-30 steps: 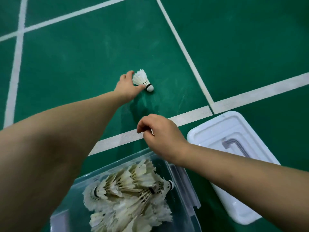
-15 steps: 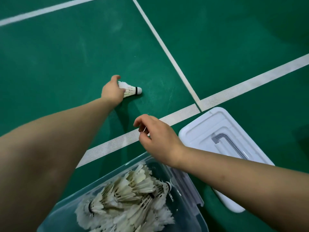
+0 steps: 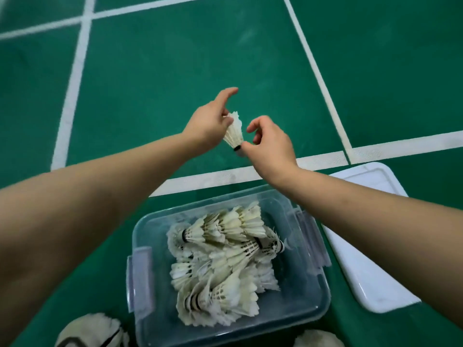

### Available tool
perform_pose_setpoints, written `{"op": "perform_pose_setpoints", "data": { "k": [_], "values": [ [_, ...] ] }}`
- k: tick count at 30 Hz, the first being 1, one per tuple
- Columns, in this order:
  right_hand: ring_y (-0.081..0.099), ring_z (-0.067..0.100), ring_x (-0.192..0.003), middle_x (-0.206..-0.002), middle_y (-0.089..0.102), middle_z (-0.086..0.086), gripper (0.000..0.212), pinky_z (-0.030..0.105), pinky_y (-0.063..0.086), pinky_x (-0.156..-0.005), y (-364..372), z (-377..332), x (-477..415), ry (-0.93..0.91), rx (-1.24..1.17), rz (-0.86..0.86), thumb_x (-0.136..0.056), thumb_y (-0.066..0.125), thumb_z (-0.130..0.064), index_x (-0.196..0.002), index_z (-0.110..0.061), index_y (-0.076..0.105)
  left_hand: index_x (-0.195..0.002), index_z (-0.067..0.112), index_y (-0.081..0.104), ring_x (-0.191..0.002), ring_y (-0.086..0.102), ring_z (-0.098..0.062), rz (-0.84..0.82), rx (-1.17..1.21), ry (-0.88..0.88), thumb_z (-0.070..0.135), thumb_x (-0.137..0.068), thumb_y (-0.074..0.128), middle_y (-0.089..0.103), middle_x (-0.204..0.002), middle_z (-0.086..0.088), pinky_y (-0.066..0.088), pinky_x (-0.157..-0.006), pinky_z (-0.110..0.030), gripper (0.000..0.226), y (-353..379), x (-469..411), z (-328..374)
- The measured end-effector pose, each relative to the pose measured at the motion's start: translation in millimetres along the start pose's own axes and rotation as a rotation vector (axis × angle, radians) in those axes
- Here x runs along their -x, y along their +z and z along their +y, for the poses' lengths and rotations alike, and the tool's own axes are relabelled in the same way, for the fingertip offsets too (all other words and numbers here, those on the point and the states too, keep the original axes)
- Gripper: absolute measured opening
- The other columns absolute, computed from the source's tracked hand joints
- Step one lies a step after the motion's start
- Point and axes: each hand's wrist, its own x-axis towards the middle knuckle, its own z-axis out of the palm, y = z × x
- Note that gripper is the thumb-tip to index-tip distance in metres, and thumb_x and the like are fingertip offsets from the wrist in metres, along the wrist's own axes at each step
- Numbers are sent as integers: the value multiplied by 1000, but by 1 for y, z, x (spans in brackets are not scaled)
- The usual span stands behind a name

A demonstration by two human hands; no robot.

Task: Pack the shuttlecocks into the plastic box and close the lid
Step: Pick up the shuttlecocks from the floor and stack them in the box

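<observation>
- A head-worn camera looks down at a person's two bare forearms reaching forward over a dark green sports court floor (image 3: 175, 71) marked with white painted lines (image 3: 75, 78).
- The left hand (image 3: 208, 126) holds a single white feathered shuttlecock (image 3: 234, 131) in the air by its feather skirt, with the thumb and fingers closed on the feathers and the index finger stretched forward above them.
- The shuttlecock points cork-down, tilted toward the right hand, with a black band just above the cork.
- The right hand (image 3: 271, 146) meets it from the other side: thumb and a fingertip pinch the cork end, while the remaining fingers curl loosely above.
- Both hands grip the same shuttlecock, above the court floor just beyond the far rim of the box.
- Below the hands sits a clear rectangular plastic box (image 3: 310, 304) with greyish clip latches on its left and right sides; it is open.
- Inside the box lies a loose pile of white feathered shuttlecocks (image 3: 223, 266), heaped at different angles, many nested into one another.
- A flat white rectangular plastic lid (image 3: 370, 276) lies on the floor just to the right of the box, partly hidden under the right forearm.
- At the bottom edge, two rounded white shapes with dark markings (image 3: 92, 331) show on either side of the box; what they are cannot be told.
</observation>
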Motion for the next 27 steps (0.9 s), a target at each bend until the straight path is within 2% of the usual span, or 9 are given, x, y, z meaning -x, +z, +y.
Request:
{"op": "perform_pose_setpoints", "data": {
  "k": [4,8,12,15,17,19,23,27],
  "values": [
    [50,20,-88,-99,51,-1,39,30,37,-72,0,-19,14,-55,-3,-14,-74,70,-31,-106,-22,48,-136,25,35,-80,47,-15,100,73,-12,10,-90,47,52,-91,3,32,-69,-19,50,-31,40,15],
    [53,25,-103,-118,50,6,53,34,40,-80,-7,-45,43,-178,38,-35,-74,70,-39,-116,-20,46,-134,24,38,-80,50,-15,142,95,32,10,-88,49,53,-87,4,38,-76,-26,49,-48,92,36],
    [57,25,-100,-122,46,6,53,38,46,-87,-30,-59,77,-298,105,-58,-75,66,-38,-122,-25,45,-132,24,40,-78,51,-15,173,147,40,10,-87,50,53,-83,5,37,-75,-25,48,-51,136,54],
    [58,24,-96,-110,52,3,39,39,47,-86,-52,-53,99,-331,220,-136,-76,67,-43,-108,-24,56,-131,23,41,-69,51,-6,164,192,77,10,-86,52,52,-73,14,39,-72,-21,48,-45,161,68],
    [58,22,-94,-104,54,3,34,36,46,-85,-62,-41,116,-315,275,-190,-77,67,-44,-101,-21,61,-131,21,42,-61,49,3,139,201,102,10,-85,54,51,-68,16,36,-65,-10,48,-36,177,74],
    [55,19,-91,-99,56,2,31,31,43,-79,-65,-27,132,-301,295,-240,-77,67,-44,-96,-20,62,-131,19,42,-61,46,-1,92,191,112,9,-85,55,53,-70,13,32,-63,-3,48,-22,193,77],
    [51,15,-77,-76,55,-6,20,28,34,-65,-68,2,156,-256,249,-308,-76,71,-38,-73,-23,57,-129,18,45,-75,52,-13,24,244,113,10,-84,60,57,-78,5,35,-68,-9,48,5,215,79],
    [50,15,-67,-64,54,-8,29,29,37,-60,-72,23,170,-174,160,-310,-78,69,-36,-61,-25,49,-130,20,42,-93,53,-10,41,252,101,22,-80,67,59,-96,3,38,-81,-21,56,22,225,77]
  ]
}}
